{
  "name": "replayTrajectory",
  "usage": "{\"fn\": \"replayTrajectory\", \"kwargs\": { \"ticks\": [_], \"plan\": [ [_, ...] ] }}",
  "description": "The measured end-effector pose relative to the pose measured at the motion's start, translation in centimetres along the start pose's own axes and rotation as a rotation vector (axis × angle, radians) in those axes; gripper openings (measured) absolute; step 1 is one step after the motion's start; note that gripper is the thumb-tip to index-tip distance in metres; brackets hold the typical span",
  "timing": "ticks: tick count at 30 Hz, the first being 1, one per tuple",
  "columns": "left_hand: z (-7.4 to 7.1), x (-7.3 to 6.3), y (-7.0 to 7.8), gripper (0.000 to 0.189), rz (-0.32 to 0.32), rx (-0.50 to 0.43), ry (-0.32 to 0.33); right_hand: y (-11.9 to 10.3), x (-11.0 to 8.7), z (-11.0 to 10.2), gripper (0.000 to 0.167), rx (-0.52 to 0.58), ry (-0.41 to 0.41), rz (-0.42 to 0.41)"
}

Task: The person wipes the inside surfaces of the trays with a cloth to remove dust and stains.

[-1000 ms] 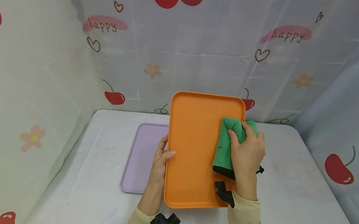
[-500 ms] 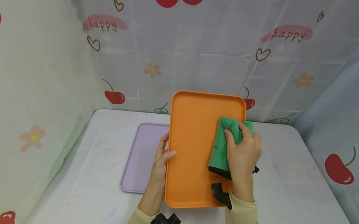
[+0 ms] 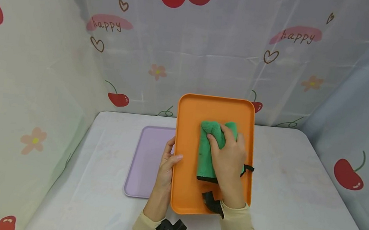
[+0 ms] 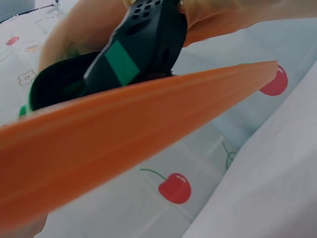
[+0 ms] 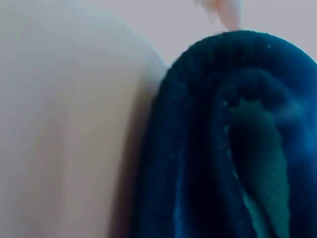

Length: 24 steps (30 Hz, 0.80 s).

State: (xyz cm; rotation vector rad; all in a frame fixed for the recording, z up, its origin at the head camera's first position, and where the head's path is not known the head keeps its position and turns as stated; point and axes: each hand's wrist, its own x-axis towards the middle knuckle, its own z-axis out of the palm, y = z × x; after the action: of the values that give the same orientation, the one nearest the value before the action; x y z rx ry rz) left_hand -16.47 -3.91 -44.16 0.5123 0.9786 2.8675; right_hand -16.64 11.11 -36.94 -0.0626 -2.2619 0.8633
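One orange rectangular plastic tray (image 3: 185,188), its left edge pinched by the left hand (image 3: 165,171), is above the white table (image 3: 297,201); the right hand (image 3: 230,159) grips a folded green fabric cloth (image 3: 205,156) mid-face. Wiping seems the step; reaching the tray's corners probably calls for firm bracing.

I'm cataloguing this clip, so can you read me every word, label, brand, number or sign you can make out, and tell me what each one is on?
"happy": on the left pink patch of the backdrop.
"happy": on the right pink patch of the backdrop.
No lettering shows on the orange tray, purple tray or green cloth.
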Motion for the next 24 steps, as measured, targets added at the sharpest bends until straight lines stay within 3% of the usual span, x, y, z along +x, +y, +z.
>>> {"fn": "replayTrajectory", "kwargs": {
  "ticks": [5,10,19,24],
  "plan": [
    [0.1,0.0,-0.1,0.055,-0.017,0.006,0.001,-1.4,-0.8,1.0,0.042,-0.01,0.005,-0.125],
    [-0.1,0.0,-0.3,0.053,-0.005,0.008,-0.043,-2.6,-1.6,1.7,0.043,0.001,-0.003,-0.219],
    [-0.2,0.1,-0.4,0.052,0.02,0.016,-0.08,-3.2,-1.8,1.8,0.044,0.008,-0.009,-0.23],
    [-0.2,0.0,-0.4,0.051,0.012,0.021,-0.06,-3.2,-1.8,1.8,0.044,0.017,-0.023,-0.215]
  ]
}}
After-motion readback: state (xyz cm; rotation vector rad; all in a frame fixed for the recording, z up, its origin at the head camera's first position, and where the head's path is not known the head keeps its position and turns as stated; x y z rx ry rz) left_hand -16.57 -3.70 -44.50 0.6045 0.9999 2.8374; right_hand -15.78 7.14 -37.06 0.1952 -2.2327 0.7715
